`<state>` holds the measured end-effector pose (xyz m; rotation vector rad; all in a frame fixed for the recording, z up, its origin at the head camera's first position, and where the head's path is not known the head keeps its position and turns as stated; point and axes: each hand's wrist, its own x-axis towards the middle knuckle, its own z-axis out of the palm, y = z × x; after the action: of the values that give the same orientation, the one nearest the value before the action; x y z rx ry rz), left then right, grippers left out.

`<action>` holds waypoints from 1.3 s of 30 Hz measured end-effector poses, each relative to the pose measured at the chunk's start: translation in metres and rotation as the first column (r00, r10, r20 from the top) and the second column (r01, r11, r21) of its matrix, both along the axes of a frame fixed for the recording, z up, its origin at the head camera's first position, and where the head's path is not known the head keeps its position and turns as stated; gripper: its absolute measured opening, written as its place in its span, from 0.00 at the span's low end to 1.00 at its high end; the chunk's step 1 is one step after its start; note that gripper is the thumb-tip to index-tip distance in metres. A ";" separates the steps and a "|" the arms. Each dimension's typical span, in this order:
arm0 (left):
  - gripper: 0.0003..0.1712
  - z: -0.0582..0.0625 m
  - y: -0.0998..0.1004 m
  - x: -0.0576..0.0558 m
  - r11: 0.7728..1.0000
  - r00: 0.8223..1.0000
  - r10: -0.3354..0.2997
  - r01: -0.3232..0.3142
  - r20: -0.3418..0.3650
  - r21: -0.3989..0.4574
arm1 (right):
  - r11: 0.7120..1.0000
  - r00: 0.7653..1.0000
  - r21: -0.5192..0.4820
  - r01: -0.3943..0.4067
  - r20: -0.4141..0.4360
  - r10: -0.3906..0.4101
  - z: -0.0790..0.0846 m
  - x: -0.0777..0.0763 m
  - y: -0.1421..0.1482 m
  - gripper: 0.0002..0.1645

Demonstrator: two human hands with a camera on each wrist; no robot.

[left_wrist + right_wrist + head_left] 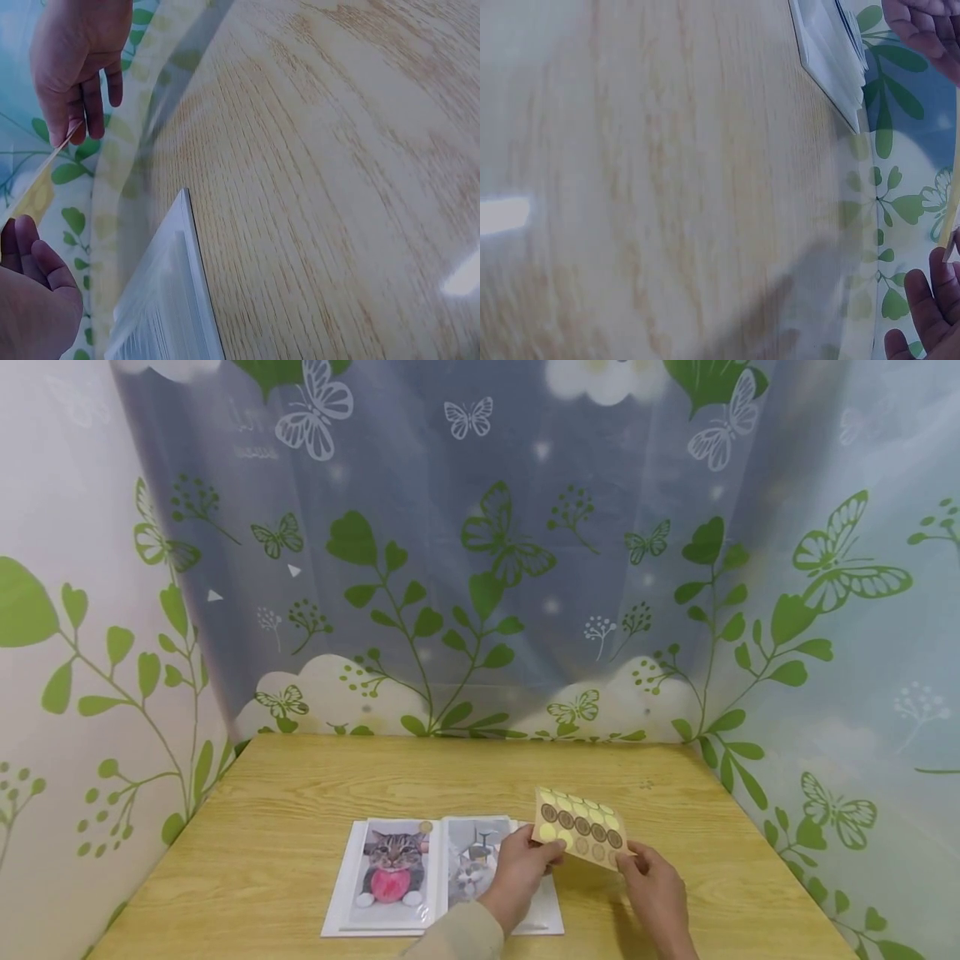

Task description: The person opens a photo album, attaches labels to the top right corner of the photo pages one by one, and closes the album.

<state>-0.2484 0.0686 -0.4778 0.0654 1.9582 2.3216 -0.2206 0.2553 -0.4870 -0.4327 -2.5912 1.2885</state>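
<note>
A sheet of round stickers [581,827] is held up above the table, its rows yellow, dark brown and tan. My left hand [519,872] pinches its left edge, thumb on the face. At the lower right corner my right hand [654,889] pinches the sheet between thumb and fingers. Below and left lies an open photo album [343,893] with clear sleeves. Its left page shows a cat picture [392,864] with a pink heart and a small round sticker [426,827] at the top right corner. The right page's cat picture [472,860] is partly hidden by my left hand.
The wood-grain table [247,852] spreads around the album. A patterned curtain [420,568] with leaves and butterflies hangs behind the table and along both sides. In the left wrist view the album's white edge [196,262] rests on the tabletop.
</note>
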 end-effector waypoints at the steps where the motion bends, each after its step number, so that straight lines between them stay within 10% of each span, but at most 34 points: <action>1: 0.11 0.000 0.001 0.000 1.000 1.000 0.004 -0.004 0.004 0.002 | 1.000 1.000 0.000 0.003 -0.003 -0.003 0.000 0.000 -0.001 0.28; 17: 0.09 -0.001 -0.001 -0.001 0.998 0.999 0.033 -0.033 0.011 0.053 | 0.985 0.990 0.160 -0.059 -0.121 0.079 0.002 0.007 -0.009 0.28; 29: 0.08 -0.005 -0.002 -0.001 0.999 1.000 0.020 -0.020 0.012 0.040 | 0.860 0.831 0.511 -0.003 -0.477 0.286 0.008 0.003 -0.045 0.09; 39: 0.07 -0.007 -0.002 -0.002 0.998 1.000 0.021 -0.021 0.014 0.054 | 0.854 0.842 0.521 0.013 -0.466 0.271 0.007 0.002 -0.057 0.09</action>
<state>-0.2504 0.0670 -0.4850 0.0332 1.8993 2.3813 -0.2185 0.1987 -0.4801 0.1896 -2.3567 0.5749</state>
